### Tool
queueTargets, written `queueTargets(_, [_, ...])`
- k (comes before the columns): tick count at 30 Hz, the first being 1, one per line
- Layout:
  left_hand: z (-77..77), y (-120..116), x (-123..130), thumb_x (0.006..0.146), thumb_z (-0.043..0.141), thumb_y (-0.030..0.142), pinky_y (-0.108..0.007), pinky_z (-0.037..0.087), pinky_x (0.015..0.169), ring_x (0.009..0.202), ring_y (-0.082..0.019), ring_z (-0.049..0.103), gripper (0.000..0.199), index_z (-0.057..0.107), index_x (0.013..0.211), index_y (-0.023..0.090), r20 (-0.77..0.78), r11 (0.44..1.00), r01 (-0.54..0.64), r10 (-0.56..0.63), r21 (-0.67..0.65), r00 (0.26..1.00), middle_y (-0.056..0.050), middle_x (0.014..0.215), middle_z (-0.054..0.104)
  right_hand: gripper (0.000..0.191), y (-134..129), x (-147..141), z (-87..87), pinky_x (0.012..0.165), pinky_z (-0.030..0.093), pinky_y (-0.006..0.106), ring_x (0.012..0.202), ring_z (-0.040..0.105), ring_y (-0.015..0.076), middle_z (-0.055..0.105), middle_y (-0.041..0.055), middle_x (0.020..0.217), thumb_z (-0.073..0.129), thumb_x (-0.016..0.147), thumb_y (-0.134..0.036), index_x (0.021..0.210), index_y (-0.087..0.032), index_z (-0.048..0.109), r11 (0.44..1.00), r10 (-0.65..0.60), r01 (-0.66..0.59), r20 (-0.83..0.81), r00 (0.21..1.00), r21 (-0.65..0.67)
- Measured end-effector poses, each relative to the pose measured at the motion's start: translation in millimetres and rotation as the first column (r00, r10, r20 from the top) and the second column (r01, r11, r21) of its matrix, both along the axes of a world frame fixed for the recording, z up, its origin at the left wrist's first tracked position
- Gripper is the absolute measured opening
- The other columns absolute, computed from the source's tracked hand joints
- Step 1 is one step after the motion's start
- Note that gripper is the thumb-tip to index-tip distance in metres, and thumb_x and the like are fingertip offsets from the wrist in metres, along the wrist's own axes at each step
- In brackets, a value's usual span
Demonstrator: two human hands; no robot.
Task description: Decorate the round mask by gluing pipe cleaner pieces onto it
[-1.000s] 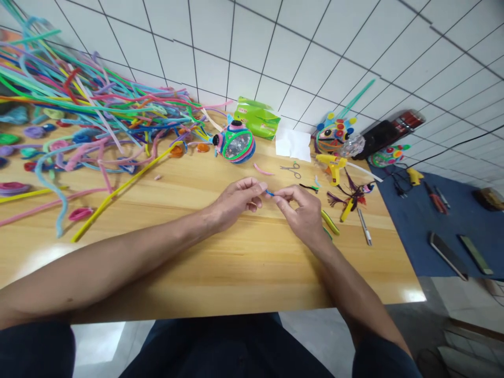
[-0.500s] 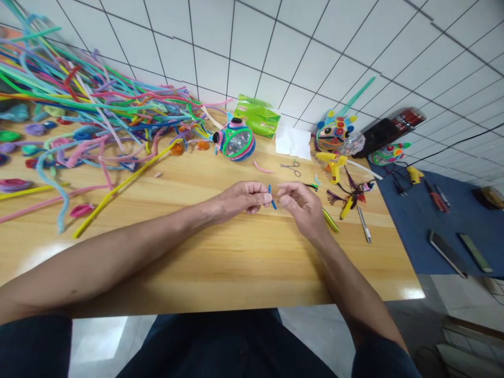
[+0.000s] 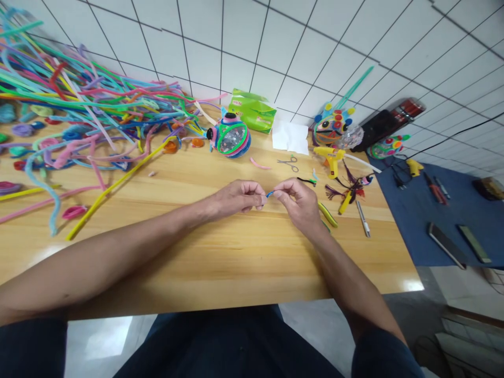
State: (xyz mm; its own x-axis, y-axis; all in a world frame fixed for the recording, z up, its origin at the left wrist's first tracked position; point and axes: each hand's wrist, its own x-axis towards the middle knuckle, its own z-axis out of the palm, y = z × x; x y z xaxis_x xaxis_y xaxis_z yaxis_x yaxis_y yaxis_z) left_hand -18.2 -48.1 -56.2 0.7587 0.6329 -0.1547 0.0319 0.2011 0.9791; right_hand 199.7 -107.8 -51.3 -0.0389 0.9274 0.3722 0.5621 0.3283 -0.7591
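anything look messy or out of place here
Nothing looks clearly spilled or broken. The coloured fuzzy stems at left look untidy: they lie in a tangled heap, with a long yellow stem slanting out.

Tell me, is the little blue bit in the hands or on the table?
In the hands: the left hand and right hand pinch the blue bit between them.

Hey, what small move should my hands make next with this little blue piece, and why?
Perhaps gently bend the short blue piece with your fingertips: your left hand pinches it on one side, your right hand on the other, so both seem placed for it, while the scissors lie apart on the table.
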Motion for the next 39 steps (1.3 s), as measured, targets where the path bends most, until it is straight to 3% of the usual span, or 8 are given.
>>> queueTargets(5, [-3.3,-1.4,0.1,0.082,0.072,0.04,-0.022,0.036,0.055,0.059,-0.009,0.047,0.023,0.065,0.086,0.019,-0.049,0.996,-0.025,0.03,0.085,0.998,0.004,0.068,0.061,0.006,0.6,-0.4,2.2,0.075,0.052,0.032,0.075,0.064,0.0165,0.071,-0.0004,0.083,0.07,0.095,-0.023,0.089,-0.025,0.072,0.991,0.051,-0.068,0.155,0.987,0.112])
queueTargets(11, [-0.3,-6.0,-2.4,0.094,0.06,0.046,-0.024,0.039,0.062,0.064,-0.011,0.048,0.03,0.06,0.082,0.018,-0.061,0.944,-0.025,0.047,0.33,0.997,0.004,0.069,0.055,0.008,-1.7,-2.5,2.4,0.074,0.052,0.032,0.076,0.064,0.0173,0.07,-0.0001,0.083,0.068,0.097,-0.022,0.09,-0.025,0.069,0.991,0.073,-0.09,0.169,0.983,0.095])
queueTargets(17, [-6.4,-7.0,-2.9,0.099,0.053,0.026,-0.026,0.041,0.068,0.067,-0.013,0.052,0.019,0.062,0.084,0.018,-0.162,0.759,-0.01,0.152,0.651,0.975,0.003,0.071,0.056,0.009,-1.6,-3.1,-0.8,0.074,0.052,0.034,0.079,0.064,0.0185,0.069,0.0013,0.086,0.065,0.097,-0.019,0.092,-0.025,0.07,0.985,0.104,-0.135,0.25,0.963,0.108])
queueTargets(23, [-10.3,-12.1,-1.4,0.107,0.046,0.022,-0.031,0.051,0.08,0.093,-0.021,0.068,0.026,0.07,0.101,0.017,-0.32,0.528,0.125,0.296,0.84,0.9,-0.009,0.102,0.069,0.016,-1.3,-4.6,-3.5,0.07,0.051,0.033,0.076,0.063,0.0184,0.068,0.0023,0.083,0.063,0.094,-0.012,0.092,-0.025,0.072,0.979,0.119,-0.164,0.311,0.943,0.122])
queueTargets(30, [-2.1,-11.5,-2.3,0.107,0.044,0.015,-0.031,0.052,0.084,0.093,-0.021,0.068,0.029,0.07,0.096,0.015,-0.34,0.434,0.217,0.23,0.874,0.912,-0.009,0.095,0.071,0.011,0.7,-4.0,9.1,0.067,0.048,0.03,0.071,0.062,0.0163,0.068,0.0004,0.075,0.066,0.092,-0.021,0.085,-0.023,0.075,0.988,0.153,-0.143,0.201,0.968,-0.062])
queueTargets(33, [5.1,-12.9,-4.6,0.106,0.05,0.02,-0.031,0.051,0.083,0.092,-0.02,0.067,0.023,0.069,0.093,0.018,-0.266,0.495,0.122,0.232,0.86,0.936,-0.007,0.094,0.07,0.011,4.4,0.3,14.3,0.066,0.048,0.03,0.07,0.062,0.016,0.072,0.0001,0.077,0.069,0.09,-0.03,0.085,-0.023,0.075,0.979,0.152,-0.133,0.122,0.981,-0.156])
queueTargets(36, [11.6,-11.5,-6.8,0.102,0.06,0.035,-0.03,0.049,0.078,0.085,-0.018,0.064,0.019,0.068,0.093,0.02,-0.11,0.647,-0.144,0.335,0.749,0.936,-0.004,0.091,0.068,0.014,19.2,5.0,21.4,0.065,0.048,0.03,0.068,0.061,0.0154,0.072,-0.0014,0.075,0.072,0.086,-0.036,0.084,-0.023,0.075,0.978,0.102,-0.092,0.043,0.994,-0.187])
queueTargets(39, [12.7,0.1,-9.2,0.098,0.066,0.042,-0.026,0.048,0.069,0.072,-0.013,0.059,0.024,0.059,0.09,0.02,0.056,0.76,-0.56,0.576,0.331,0.815,0.0,0.087,0.063,0.018,51.9,4.2,31.8,0.07,0.05,0.031,0.072,0.063,0.016,0.074,-0.0009,0.08,0.077,0.081,-0.04,0.084,-0.022,0.075,0.978,0.024,-0.04,-0.082,0.996,-0.205])
